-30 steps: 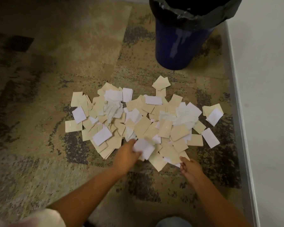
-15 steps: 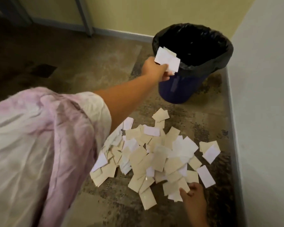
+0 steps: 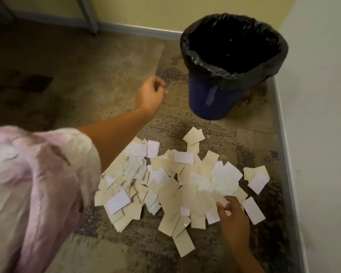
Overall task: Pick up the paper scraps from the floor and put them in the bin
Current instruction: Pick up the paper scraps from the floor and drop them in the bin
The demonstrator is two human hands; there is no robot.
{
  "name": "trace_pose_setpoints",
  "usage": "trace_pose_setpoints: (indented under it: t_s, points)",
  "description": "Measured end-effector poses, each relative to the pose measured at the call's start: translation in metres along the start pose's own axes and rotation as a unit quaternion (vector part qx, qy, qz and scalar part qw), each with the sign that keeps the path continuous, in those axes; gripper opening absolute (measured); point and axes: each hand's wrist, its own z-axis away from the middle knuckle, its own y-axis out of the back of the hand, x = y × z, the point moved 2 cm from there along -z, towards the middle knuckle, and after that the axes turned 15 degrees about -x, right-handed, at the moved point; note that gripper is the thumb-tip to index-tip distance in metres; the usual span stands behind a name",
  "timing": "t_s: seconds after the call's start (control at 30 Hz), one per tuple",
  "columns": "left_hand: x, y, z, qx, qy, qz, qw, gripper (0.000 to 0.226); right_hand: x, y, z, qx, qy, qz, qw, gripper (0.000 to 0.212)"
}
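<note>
Paper scraps [image 3: 177, 180]: heaped on the floor [image 3: 98, 71], near the bin [image 3: 217, 99]. Right hand [image 3: 233, 217]: at the heap's near-right edge, fingers pinching scraps. Left hand [image 3: 151, 94]: raised beside the bin, loosely curled, holding nothing, well apart from the heap.

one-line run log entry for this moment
left hand: empty, beside bin | right hand: pinching scrap in paper scraps pile | pile on floor

Heap of beige and white paper scraps [image 3: 177, 182] lies lower centre; blue plastic bin with black liner [image 3: 215, 99] stands behind, upper right.
</note>
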Motion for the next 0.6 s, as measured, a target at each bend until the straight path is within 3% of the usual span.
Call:
trace_pose_setpoints:
  t_s: [0.13, 0.23, 0.33, 0.43, 0.53, 0.6]
  points:
    - [-0.103, 0.021, 0.048, -0.019, 0.104, -0.144, 0.984, 0.006, 0.003, 0.006, -0.011, -0.027, -0.047, -0.113, 0.992, 0.022]
    - [-0.174, 0.033, 0.098, -0.045, 0.203, -0.213, 0.955, 0.026, -0.019, 0.020, -0.013, -0.022, -0.029, -0.247, 0.968, 0.028]
    - [-0.224, 0.039, 0.150, -0.016, 0.346, -0.220, 0.912, 0.040, -0.055, 0.039, -0.020, 0.027, -0.025, -0.322, 0.946, 0.032]
    - [-0.251, 0.033, 0.184, 0.021, 0.481, -0.180, 0.858, 0.046, -0.104, 0.066, -0.016, 0.016, 0.038, -0.332, 0.942, 0.025]
    - [-0.260, 0.025, 0.197, -0.008, 0.506, -0.148, 0.850, 0.053, -0.154, 0.098, -0.006, -0.008, 0.106, -0.322, 0.941, 0.027]
    - [-0.258, 0.019, 0.205, -0.001, 0.517, -0.082, 0.852, 0.059, -0.178, 0.115, -0.011, -0.038, 0.134, -0.390, 0.910, 0.019]
